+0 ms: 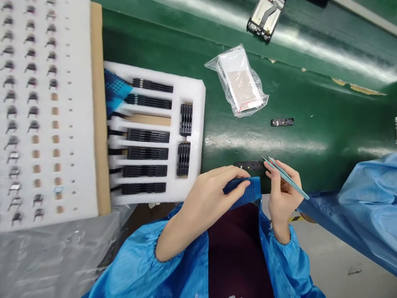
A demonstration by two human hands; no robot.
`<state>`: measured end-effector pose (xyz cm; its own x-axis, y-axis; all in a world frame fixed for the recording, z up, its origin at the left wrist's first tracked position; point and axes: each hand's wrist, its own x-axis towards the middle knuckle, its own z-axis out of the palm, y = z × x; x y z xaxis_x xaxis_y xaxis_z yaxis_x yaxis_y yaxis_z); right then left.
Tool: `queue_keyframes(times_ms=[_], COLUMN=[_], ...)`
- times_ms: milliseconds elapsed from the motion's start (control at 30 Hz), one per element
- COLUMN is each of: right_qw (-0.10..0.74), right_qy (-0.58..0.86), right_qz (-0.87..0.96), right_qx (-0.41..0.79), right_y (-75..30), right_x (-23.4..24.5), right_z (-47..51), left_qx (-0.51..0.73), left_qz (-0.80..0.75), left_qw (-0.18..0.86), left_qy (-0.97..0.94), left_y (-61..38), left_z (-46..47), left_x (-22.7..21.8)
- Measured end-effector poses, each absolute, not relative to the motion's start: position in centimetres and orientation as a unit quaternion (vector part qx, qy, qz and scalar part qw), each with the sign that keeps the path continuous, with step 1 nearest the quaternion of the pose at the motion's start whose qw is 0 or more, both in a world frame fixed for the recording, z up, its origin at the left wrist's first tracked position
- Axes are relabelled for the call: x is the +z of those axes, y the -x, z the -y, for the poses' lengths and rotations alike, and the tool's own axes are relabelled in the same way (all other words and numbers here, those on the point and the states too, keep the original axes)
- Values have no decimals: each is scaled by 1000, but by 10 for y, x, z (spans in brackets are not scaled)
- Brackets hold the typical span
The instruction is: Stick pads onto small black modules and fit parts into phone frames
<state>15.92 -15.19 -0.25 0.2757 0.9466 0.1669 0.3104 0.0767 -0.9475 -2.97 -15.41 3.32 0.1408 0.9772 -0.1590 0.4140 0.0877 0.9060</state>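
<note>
My left hand [214, 188] is closed on a blue perforated sheet [248, 194] at the near edge of the green surface, thumb and fingers pinching its left end. My right hand [281, 192] grips a pair of light blue tweezers [283, 174], tips pointing up-left toward a small black part [249, 165] lying just beyond the sheet. Another small black part [282, 122] lies farther out on the green surface.
A white foam tray [189, 89] holding rows of black parts sits to the left. Farther left is a white foam sheet [77, 124] with several small metal clips. A clear plastic bag [240, 82] and a phone frame [265, 16] lie beyond. Another person's blue sleeve [362, 203] is at right.
</note>
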Motion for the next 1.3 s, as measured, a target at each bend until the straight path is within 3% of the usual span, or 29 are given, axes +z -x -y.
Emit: queue_keyframes(times_ms=[100,233,333,1300], right_qw=[514,471,452,436], right_qy=[579,494,424,351], right_qz=[551,581,621,694], right_qx=[312,445,480,453], right_y=[-174,-198,-208,-208], right_x=[1,7,6,2], right_z=[148,133,124,116], left_qx=[311,300,294,302], left_qz=[-572,-578,-583,-573], left_qw=[447,388,360,409], left_qy=[-613,-652,-667,-643], left_y=[31,29,28,28], left_z=[156,157,157,151], left_x=[31,28,27,32])
